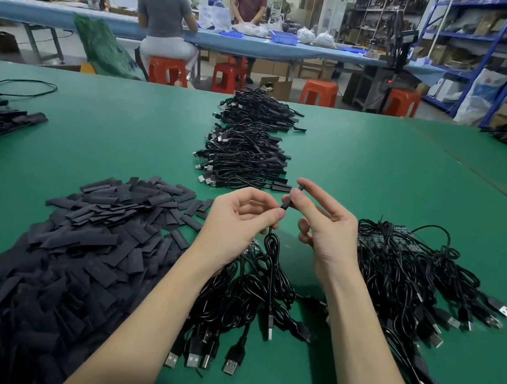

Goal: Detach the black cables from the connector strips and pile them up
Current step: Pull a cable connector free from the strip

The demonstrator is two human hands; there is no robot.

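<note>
While the left hand (244, 213) pinches a black cable (272, 254), the right hand (323, 225) grips its tip.

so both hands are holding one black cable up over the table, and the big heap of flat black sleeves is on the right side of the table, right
Not quite. Both the left hand and right hand do hold one black cable over the green table, but the heap of flat black sleeves lies on the left side, as the head view shows.
</note>
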